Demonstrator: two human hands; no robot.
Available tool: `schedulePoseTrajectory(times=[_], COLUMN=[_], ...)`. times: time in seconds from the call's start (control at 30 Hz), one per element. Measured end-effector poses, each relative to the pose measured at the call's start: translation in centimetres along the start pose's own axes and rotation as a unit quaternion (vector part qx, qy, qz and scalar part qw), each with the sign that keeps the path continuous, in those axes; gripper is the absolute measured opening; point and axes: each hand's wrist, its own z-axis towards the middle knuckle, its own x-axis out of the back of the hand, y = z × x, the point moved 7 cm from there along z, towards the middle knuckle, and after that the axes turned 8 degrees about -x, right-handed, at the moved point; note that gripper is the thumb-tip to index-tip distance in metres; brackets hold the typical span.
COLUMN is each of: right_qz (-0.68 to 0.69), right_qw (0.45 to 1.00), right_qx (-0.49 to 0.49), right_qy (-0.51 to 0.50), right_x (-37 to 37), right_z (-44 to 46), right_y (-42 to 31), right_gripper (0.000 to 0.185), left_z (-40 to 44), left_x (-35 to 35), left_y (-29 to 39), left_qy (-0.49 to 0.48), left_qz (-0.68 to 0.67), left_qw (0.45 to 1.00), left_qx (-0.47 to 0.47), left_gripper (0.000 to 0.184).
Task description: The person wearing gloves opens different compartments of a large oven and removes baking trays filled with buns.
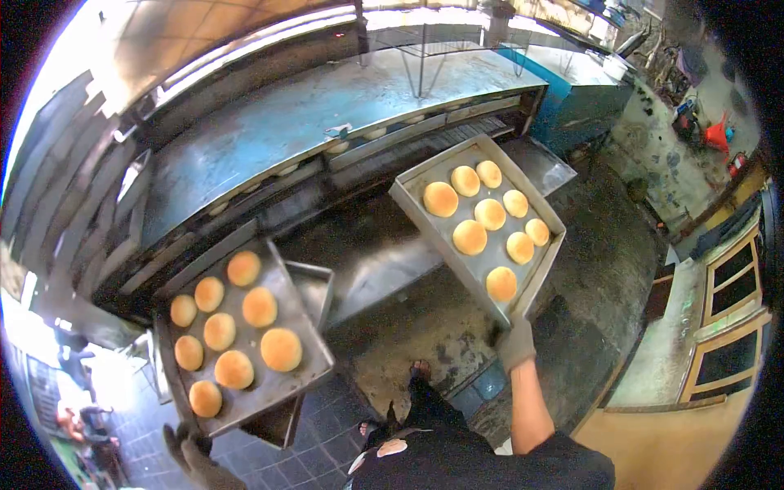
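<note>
My right hand [515, 345], in a grey glove, grips the near corner of a metal tray [496, 253] of round golden buns, held tilted in front of the counter. At the left, a second metal tray [273, 306] carries several more golden buns [234, 369]. My left hand [194, 459], in a dark glove, is at this tray's near edge with its fingers apart; whether it touches the tray is hard to tell.
A long metal-topped counter [327, 122] with shelves beneath runs across the back. Beside it stands a blue box-shaped unit [572, 98]. Other metal trays show under the left tray. A person [90, 425] is at the far left. Wooden window frames [727, 314] are at the right.
</note>
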Motion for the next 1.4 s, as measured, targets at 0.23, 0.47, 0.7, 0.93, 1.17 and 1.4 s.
schedulePoseTrajectory(times=[0.23, 0.47, 0.7, 0.93, 1.17, 1.4], right_qz=[-0.336, 0.019, -0.277, -0.369, -0.336, -0.329], right_qw=[0.935, 0.963, 0.839, 0.598, 0.746, 0.785], right_qx=[0.079, -0.156, -0.08, 0.227, -0.073, -0.104], right_qy=[-0.075, -0.219, -0.461, -0.675, -0.57, -0.514], right_x=[-3.6, -11.2, -34.6, -49.6, -52.9, -51.0], right_z=[-19.2, -16.3, -14.3, -8.9, -1.6, 0.5], right_y=[-2.1, -2.7, -12.1, -10.2, -8.4, -6.9], right_gripper=[0.019, 0.047, 0.047, 0.031, 0.043, 0.056], left_z=[-2.7, -2.7, -6.6, -6.7, -6.1, -7.5], left_x=[-5.0, -0.1, 6.4, 3.5, -2.2, -4.2], left_y=[5.6, 3.9, 5.7, 6.5, 2.2, -0.5], left_qy=[-0.225, -0.233, -0.03, 0.124, 0.085, 0.063], left_qz=[-0.099, -0.226, -0.081, -0.065, -0.109, -0.077], left_qw=[0.968, 0.935, 0.988, 0.977, 0.974, 0.974], left_qx=[0.056, 0.141, 0.13, 0.16, 0.177, 0.206], left_gripper=[0.092, 0.111, 0.122, 0.101, 0.109, 0.105])
